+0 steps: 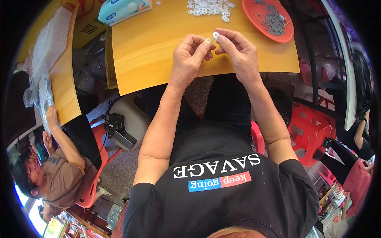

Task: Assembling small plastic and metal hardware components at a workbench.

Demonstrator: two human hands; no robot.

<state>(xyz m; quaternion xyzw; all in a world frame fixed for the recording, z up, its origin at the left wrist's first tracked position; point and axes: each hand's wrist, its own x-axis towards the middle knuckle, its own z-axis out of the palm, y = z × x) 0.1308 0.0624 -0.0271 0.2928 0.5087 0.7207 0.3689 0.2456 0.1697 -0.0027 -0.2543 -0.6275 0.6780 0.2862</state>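
Note:
My left hand (191,55) and my right hand (237,51) meet above the near edge of a yellow wooden table (151,47). Between thumb and forefinger my right hand pinches a small white plastic ring (216,35). My left hand's fingertips press a tiny pale piece (208,40) up against that ring; its shape is too small to tell. A heap of several more white rings (210,8) lies at the table's far side. Beside the heap, an orange-red plate (274,20) holds a pile of small grey metal parts.
A blue-green packet of tissues (123,8) lies at the table's far left. Another person sits at a second table (65,79) on the left, hands on plastic bags. Red plastic stools (307,131) stand to my right, and a black power adapter (117,127) lies on the floor.

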